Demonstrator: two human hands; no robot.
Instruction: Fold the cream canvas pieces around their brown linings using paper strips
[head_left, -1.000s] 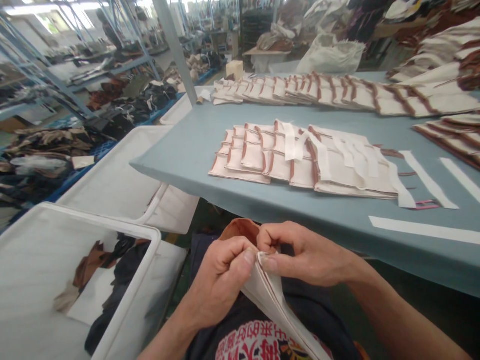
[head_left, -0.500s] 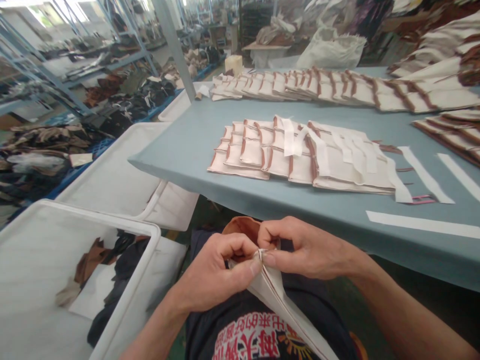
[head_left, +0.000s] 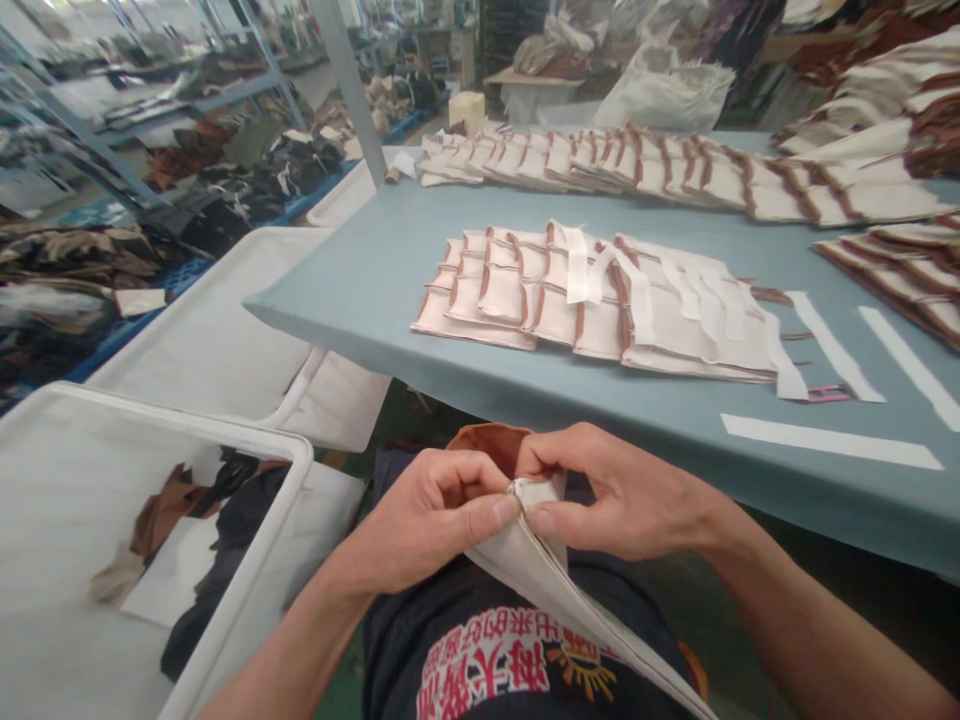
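A cream fabric piece (head_left: 559, 575) with a seamed double edge hangs over my lap. My left hand (head_left: 431, 515) pinches its upper end between thumb and forefinger. Close beside it, my right hand (head_left: 600, 490) grips the same end, thumb in front and fingers curled behind. The fingertips nearly meet at the seam's top corner. A brown part (head_left: 491, 438) shows behind my hands; I cannot tell whether it belongs to the piece. On the table in front lie overlapping cream panels with brown edges (head_left: 555, 300), with white strips (head_left: 641, 300) on top.
The blue-grey table (head_left: 337, 290) has its edge just beyond my hands. A long row of cream pieces (head_left: 675, 175) lies at the back. A loose white strip (head_left: 832, 441) and pink-handled small tool (head_left: 829, 393) lie at right. White bins (head_left: 300, 460) with fabric scraps stand at left.
My hands stay pinched on the fabric's end, with the fingers shifted slightly at the corner. The fabric's hanging tail lies further right. The view has shifted a little.
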